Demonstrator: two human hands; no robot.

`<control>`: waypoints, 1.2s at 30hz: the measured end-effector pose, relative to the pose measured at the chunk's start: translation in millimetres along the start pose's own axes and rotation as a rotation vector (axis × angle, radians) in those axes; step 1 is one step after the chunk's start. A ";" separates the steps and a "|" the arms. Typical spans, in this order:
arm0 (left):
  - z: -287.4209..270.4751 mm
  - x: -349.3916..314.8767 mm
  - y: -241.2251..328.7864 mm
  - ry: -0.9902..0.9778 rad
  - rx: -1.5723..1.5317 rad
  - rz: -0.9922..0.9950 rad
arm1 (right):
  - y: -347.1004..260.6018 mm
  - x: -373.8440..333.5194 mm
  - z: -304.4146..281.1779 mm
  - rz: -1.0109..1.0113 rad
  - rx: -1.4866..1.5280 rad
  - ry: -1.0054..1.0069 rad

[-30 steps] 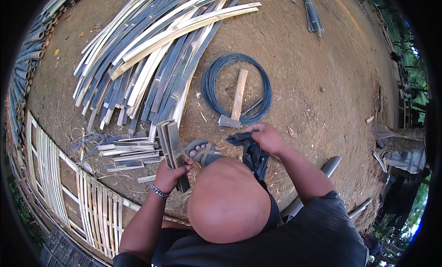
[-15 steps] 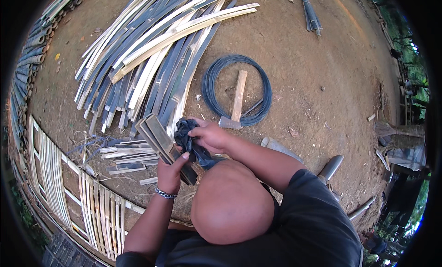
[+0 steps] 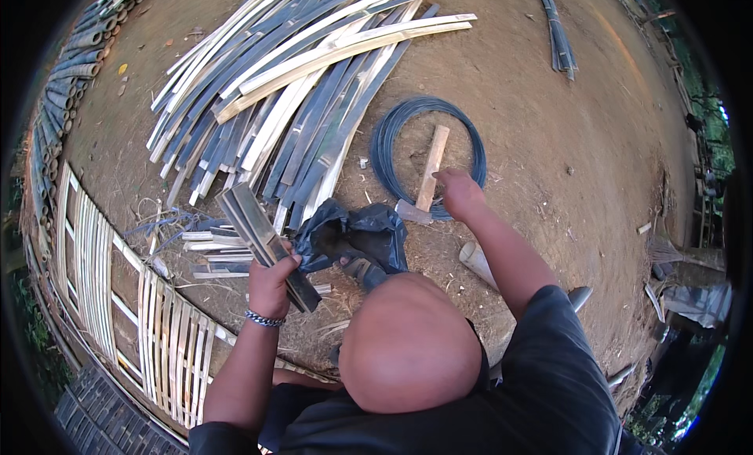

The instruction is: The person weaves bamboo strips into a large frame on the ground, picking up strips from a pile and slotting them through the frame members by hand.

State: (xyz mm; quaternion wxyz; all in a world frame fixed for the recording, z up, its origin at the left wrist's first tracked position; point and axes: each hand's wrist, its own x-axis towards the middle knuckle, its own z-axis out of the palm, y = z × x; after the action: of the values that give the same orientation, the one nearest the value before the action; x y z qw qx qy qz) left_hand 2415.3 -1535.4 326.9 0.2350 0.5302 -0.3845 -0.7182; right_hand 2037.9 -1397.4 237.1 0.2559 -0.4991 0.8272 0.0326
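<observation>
- Head view: the left hand [image 3: 271, 282] is closed round a short bundle of dark bamboo strips [image 3: 263, 239], gripping it near its lower end. The bundle slants up and to the left from the fist, clear of the ground.
- A metal bracelet [image 3: 263, 319] sits on the left wrist.
- A crumpled black bag [image 3: 353, 235] lies on the dirt just right of the left hand, in front of the person's head [image 3: 409, 345]. Whether it touches the bundle cannot be told.
- The right hand [image 3: 459, 192] is stretched forward, palm down, fingers bent over the wooden handle [image 3: 433, 166] of a hatchet. It lies at or on the handle's lower part; a firm grip cannot be made out.
- The hatchet's metal head [image 3: 412, 212] rests on the ground at the near end of the handle, just left of the right hand and near the bag.
- The handle lies across a coil of dark wire [image 3: 392, 137] on the ground.
- A big spread of long pale and grey bamboo slats [image 3: 298, 70] fans across the ground beyond the bundle.
- Short cut pieces [image 3: 212, 247] lie scattered left of the left hand.
- A woven slat panel [image 3: 118, 298] lies at the lower left.
- A thin bundle of dark rods [image 3: 555, 31] lies far off at the upper right.
- A short bamboo tube [image 3: 475, 259] lies beside the right forearm.
</observation>
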 end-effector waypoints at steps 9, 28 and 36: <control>13.4 -13.1 7.9 0.024 0.176 0.031 | -11.6 34.9 21.9 -0.294 -0.603 -0.097; 15.0 -26.8 46.0 0.032 0.563 0.144 | -114.5 -69.4 -41.9 0.291 1.245 -0.284; 25.0 -0.6 -14.4 -0.163 0.705 0.081 | -143.2 -41.5 -20.6 0.099 1.101 -0.513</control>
State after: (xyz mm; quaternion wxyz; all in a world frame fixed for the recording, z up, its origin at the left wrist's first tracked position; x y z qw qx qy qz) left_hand 2393.0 -1518.9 319.2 0.0347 0.5040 -0.6466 -0.5716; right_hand 2165.9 -1441.7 302.8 0.6659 -0.2307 0.6567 -0.2687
